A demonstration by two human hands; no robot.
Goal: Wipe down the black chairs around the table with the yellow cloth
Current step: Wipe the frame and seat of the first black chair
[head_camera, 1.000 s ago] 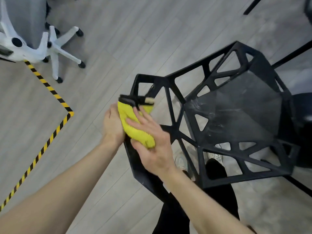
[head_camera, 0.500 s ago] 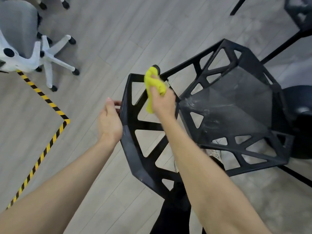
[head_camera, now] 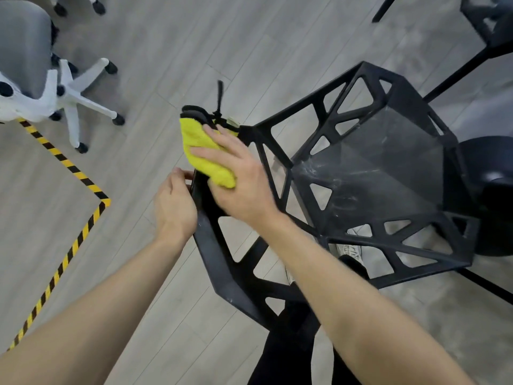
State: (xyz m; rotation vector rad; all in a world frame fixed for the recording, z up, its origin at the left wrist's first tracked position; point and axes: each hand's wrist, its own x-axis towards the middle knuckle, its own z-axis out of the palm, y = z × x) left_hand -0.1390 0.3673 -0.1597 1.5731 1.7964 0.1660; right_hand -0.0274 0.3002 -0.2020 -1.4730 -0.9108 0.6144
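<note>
A black chair [head_camera: 369, 173] with an open triangular lattice frame stands below me, its dusty seat to the right and its backrest toward me. My right hand [head_camera: 244, 184] holds the yellow cloth [head_camera: 198, 143] against the upper left part of the backrest, fingers laid across the cloth and thumb hidden beneath it. My left hand [head_camera: 173, 207] grips the backrest's left edge just below the cloth, fingers curled round the rim.
A black pad with a strap [head_camera: 200, 112] sits at the cloth's top. A white office chair [head_camera: 69, 93] stands far left, beside yellow-black floor tape [head_camera: 69, 165]. Another black chair [head_camera: 488, 23] is top right, a round black object [head_camera: 488, 190] at the right, a grey rug [head_camera: 444, 329] below.
My right hand has swept the cloth from the backrest's top bar back to its upper left corner. My left hand stayed on the left edge of the backrest.
</note>
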